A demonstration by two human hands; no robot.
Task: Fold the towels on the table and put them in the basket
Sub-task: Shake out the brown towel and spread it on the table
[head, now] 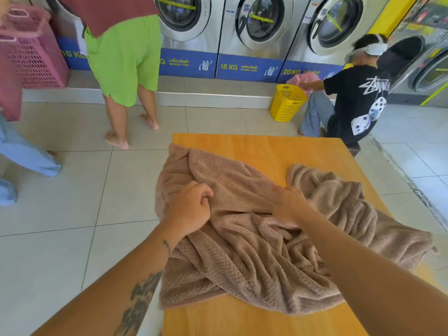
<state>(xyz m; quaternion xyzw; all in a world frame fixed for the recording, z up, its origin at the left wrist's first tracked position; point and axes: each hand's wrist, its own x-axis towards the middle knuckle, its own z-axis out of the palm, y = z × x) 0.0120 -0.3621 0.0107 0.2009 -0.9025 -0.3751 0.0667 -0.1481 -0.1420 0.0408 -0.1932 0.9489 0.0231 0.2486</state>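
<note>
Soft, limp towel (242, 258) bunched on desk (266, 151): fold gripped by left hand (191, 212) near desk's left edge; closure of right hand (288, 207) indiscernible; corners probably best grasped.

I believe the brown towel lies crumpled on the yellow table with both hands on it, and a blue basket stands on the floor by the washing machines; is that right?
Not quite: in the head view the basket by the washing machines is yellow, not blue. The rest holds: the towel lies crumpled on the table under the left hand and right hand.
</note>
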